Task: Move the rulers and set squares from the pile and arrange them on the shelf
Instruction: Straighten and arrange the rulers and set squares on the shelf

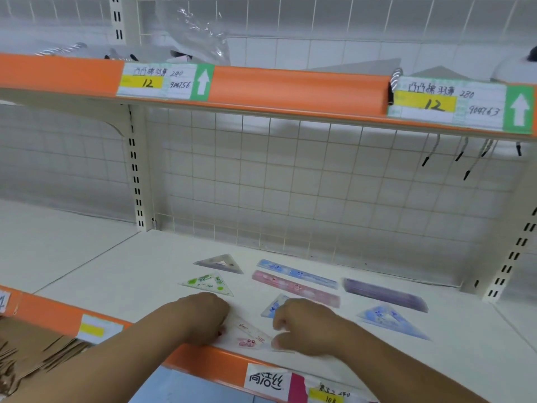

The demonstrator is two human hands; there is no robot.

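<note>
Your left hand (pixel 203 318) and right hand (pixel 302 327) rest at the front edge of the white metal shelf (pixel 116 271), fingers curled, each pinching one end of the clear pink-printed set square (pixel 247 335) lying flat between them; further back on the right sits a purple stack of rulers (pixel 383 295); a pink ruler (pixel 293 287) and a blue ruler (pixel 296 273) lie side by side; a large blue set square (pixel 389 321), a green set square (pixel 207 283) and a clear grey set square (pixel 220 264) lie apart; a small blue set square (pixel 271 306) is half hidden behind your right hand.
</note>
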